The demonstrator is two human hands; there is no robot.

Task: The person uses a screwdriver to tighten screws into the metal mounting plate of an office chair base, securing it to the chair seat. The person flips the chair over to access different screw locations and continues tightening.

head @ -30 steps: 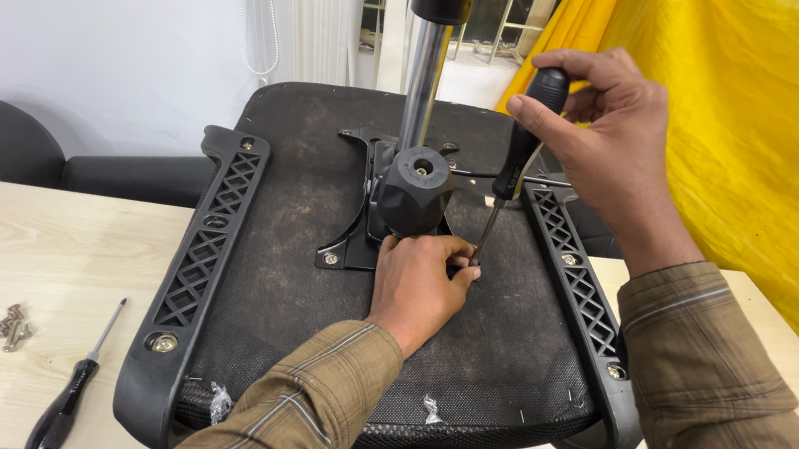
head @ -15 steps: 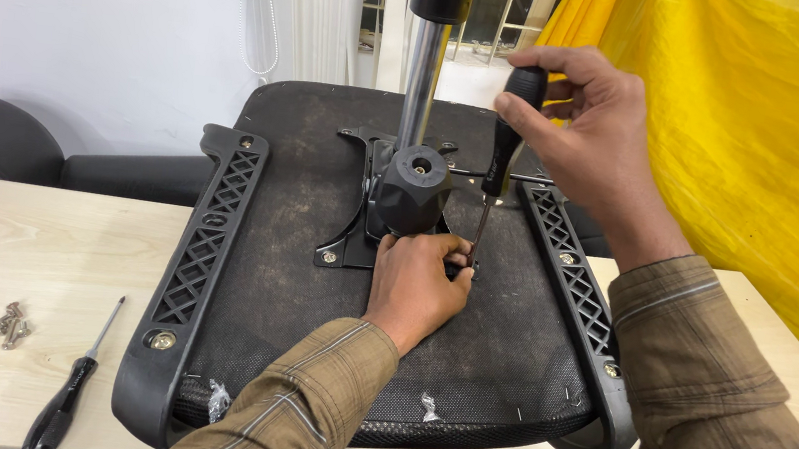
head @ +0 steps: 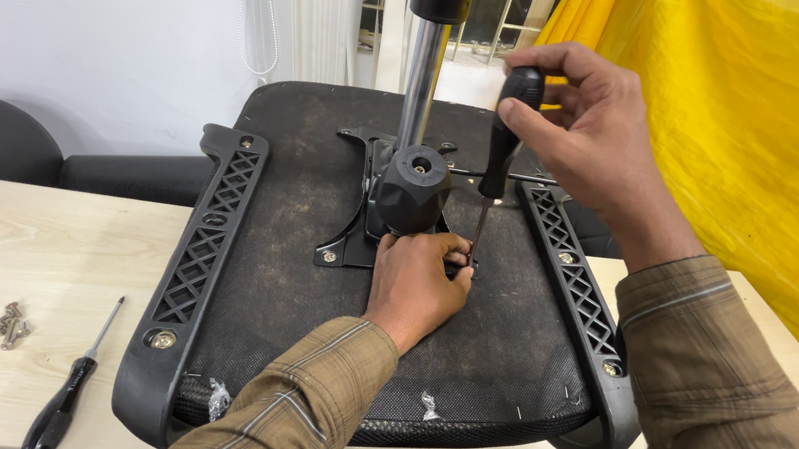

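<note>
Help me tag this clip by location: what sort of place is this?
Probably an office or small workroom: an upturned chair seat lies on a pale wooden desk, with loose screws and a spare screwdriver beside it.

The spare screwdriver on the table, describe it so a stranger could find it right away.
Start at the upturned black chair seat on the pale wooden table. Left of its near corner lies the spare screwdriver, black handle nearest the viewer. Unlike the one in the right hand, nobody holds it; loose screws lie farther left.
</note>
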